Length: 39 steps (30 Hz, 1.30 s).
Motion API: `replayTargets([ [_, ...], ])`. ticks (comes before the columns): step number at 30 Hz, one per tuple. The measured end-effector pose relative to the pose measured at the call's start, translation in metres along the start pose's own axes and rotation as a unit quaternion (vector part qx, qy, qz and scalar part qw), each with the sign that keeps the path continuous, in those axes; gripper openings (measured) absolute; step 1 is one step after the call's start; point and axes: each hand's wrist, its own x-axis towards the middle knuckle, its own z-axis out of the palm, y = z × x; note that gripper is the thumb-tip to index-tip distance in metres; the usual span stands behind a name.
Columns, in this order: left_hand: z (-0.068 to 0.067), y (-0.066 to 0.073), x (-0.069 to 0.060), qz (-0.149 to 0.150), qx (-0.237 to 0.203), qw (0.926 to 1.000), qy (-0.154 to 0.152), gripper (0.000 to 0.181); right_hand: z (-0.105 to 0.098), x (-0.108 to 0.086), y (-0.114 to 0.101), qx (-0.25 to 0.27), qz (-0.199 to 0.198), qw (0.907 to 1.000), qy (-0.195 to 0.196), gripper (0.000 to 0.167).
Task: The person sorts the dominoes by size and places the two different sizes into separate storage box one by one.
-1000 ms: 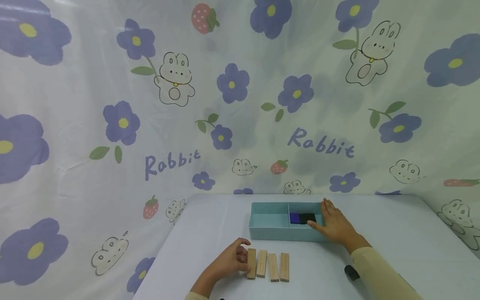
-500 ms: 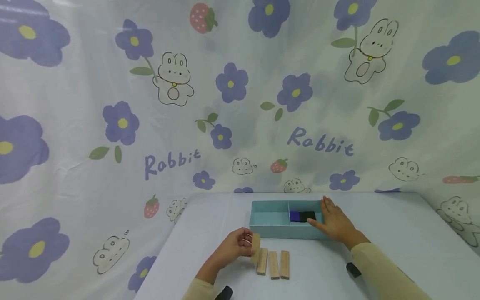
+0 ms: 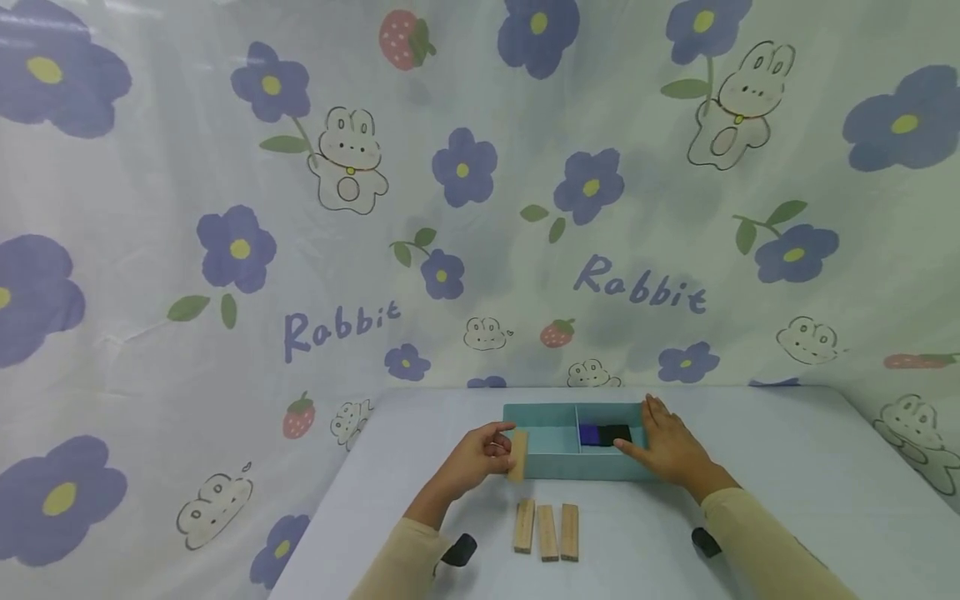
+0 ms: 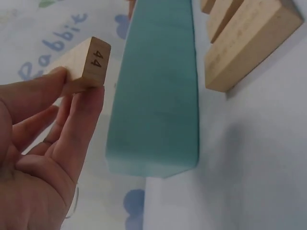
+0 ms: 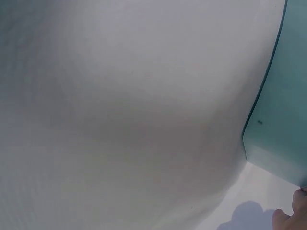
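Presently, from the head, the left grip [image 3: 476, 455] pinches a wooden block [image 3: 519, 457] near the left end of a teal box [image 3: 585, 467]; the right grip [image 3: 671, 450], fingers straight, rests against its right end. Three blocks [image 3: 548, 533] lie nearer. Left wrist: the pinched block's end reads 44. Right wrist: fingertips [image 5: 300, 202] show at the box's edge.

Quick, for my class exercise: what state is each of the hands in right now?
Left hand: holding a wooden block, pinched between thumb and fingers.
Right hand: open, resting at the teal box's right end.
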Motion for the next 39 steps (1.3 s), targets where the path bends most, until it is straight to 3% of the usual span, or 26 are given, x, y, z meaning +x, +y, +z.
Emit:
replayTargets([
  [7,0.006,0.005,0.017,0.002,-0.004,0.9999,0.013,0.050,0.002,0.000,0.001,-0.001,-0.005,1.0000,0.008,0.107],
  [13,0.016,0.014,0.032,-0.009,0.026,0.9996,-0.003,0.050,0.005,0.001,0.004,0.001,-0.004,1.0000,0.002,0.108],
  [20,0.024,0.017,0.054,-0.053,0.017,0.9985,0.005,0.046,0.003,0.000,0.003,0.003,-0.001,1.0000,0.004,0.107],
  [27,0.030,0.013,0.078,-0.083,-0.015,0.9964,-0.010,0.041,0.003,0.001,0.001,0.008,-0.006,0.9999,0.008,0.105],
  [29,0.032,0.012,0.083,-0.088,0.001,0.9961,-0.011,0.041,0.004,0.001,0.001,0.009,-0.004,0.9999,0.006,0.105],
  [32,0.035,0.011,0.089,-0.099,0.065,0.9930,-0.008,0.040,0.005,0.002,0.001,0.008,-0.005,0.9999,0.007,0.105],
  [36,0.040,0.011,0.096,-0.115,0.150,0.9818,-0.018,0.040,0.004,0.002,0.001,0.005,-0.006,0.9999,0.013,0.105],
  [39,0.043,0.010,0.099,-0.122,0.159,0.9794,-0.024,0.039,0.004,0.003,0.001,0.002,-0.005,1.0000,0.007,0.106],
])
